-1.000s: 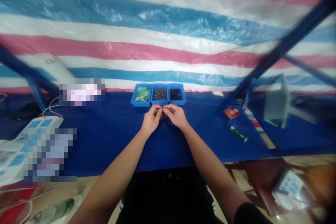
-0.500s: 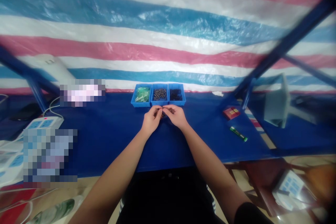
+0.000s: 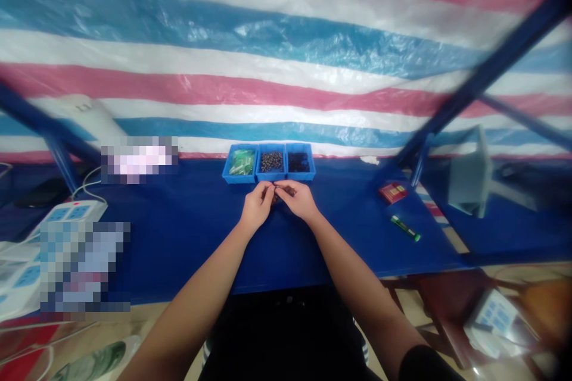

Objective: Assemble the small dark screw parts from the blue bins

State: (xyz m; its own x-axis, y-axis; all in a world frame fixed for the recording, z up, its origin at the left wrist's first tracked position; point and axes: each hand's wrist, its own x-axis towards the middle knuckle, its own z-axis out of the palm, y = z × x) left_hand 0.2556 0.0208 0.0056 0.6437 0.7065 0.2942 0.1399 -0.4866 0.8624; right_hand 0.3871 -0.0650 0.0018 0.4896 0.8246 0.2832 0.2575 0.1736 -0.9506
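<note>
My left hand (image 3: 258, 205) and my right hand (image 3: 300, 197) meet in front of the blue bins, fingertips pinched together. Whatever they grip is small and mostly hidden by the fingers. Below the fingertips, between the two hands, a patch of small brownish pieces (image 3: 277, 195) shows, too blurred to identify. Just beyond stand three joined blue bins. The left bin (image 3: 240, 179) holds green and clear plastic packets, the middle bin (image 3: 271, 177) small shiny dark-and-light pieces, and the right bin (image 3: 301, 176) small black pieces.
On the blue table (image 3: 196, 250), a red box (image 3: 393, 192) and a green tube-like pack (image 3: 405, 228) lie to the right. A white power strip (image 3: 84, 209) with cables stands at the left. Behind hangs a striped plastic sheet (image 3: 286, 92), between blue metal bars (image 3: 482, 74).
My hands stay together in nearly the same place, with only slight finger movement. The whole view has shifted a little.
</note>
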